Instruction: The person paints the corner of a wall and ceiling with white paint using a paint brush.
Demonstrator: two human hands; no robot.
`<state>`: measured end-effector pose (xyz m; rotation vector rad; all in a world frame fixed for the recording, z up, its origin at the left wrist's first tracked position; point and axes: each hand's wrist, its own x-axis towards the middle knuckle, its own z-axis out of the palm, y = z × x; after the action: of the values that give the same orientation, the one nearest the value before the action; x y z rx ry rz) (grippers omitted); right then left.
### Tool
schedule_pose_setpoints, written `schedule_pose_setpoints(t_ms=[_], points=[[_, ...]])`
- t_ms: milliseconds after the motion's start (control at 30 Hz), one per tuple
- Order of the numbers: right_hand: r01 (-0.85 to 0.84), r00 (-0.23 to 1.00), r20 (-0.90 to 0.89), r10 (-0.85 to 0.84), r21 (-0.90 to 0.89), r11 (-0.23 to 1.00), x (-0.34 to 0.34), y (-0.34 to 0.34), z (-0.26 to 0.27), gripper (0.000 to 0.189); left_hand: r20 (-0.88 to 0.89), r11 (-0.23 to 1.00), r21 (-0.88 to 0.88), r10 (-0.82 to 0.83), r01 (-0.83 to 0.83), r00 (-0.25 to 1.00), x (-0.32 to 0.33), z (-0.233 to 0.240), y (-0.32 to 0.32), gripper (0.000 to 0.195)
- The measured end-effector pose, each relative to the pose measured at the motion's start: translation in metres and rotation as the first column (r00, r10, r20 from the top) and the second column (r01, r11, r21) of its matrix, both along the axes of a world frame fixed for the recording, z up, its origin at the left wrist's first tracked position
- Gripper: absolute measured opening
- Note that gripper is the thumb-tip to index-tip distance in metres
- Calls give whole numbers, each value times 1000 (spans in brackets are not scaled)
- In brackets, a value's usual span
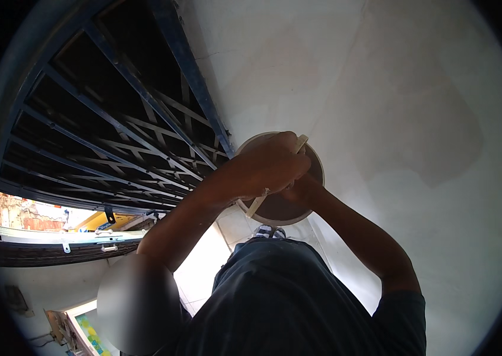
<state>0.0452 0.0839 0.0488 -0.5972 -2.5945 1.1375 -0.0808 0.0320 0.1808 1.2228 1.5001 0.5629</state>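
Observation:
Before my body is a round, bucket-like vessel (317, 173) with a pale rim and a dull grey-brown inside. Across it runs a narrow pale strip (257, 206), perhaps the edge of a tool. My left hand (289, 155) is closed over the middle of this strip, whose ends show on both sides of the fist. Pale smears mark the wrist. My right hand (297, 189) is just below and to the right, close against the left one; its fingers are mostly hidden, so its grip cannot be made out.
A dark blue folding metal gate (166, 100) spans the left. A whitish wall (411, 111) with darker, damp-looking patches rises at the right. Below are my feet in checked footwear (264, 231) on pale floor tiles (235, 224). A blurred round shape (137, 307) covers the lower left.

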Motion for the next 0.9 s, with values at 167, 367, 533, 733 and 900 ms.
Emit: schedule_pose_setpoints(t_ms=[167,367,533,733,900], points=[[86,984,154,-85,2,996,7,14,-38,21,19,999,10,37,-37,999,-1,1,7,20],[243,952,219,-212,-126,962,34,-16,90,23,183,963,-11,268,-270,946,-32,-12,-7,24],[45,696,-235,-679,-929,368,86,1,56,23,350,936,18,322,-350,880,-30,-7,-13,25],[-445,469,-249,-847,-895,17,104,-1,19,22,573,916,-31,343,-399,744,-30,-15,-25,10],[-522,451,-113,-885,-838,-159,97,1,12,21,693,891,-130,395,-434,603,-21,-32,-27,11]])
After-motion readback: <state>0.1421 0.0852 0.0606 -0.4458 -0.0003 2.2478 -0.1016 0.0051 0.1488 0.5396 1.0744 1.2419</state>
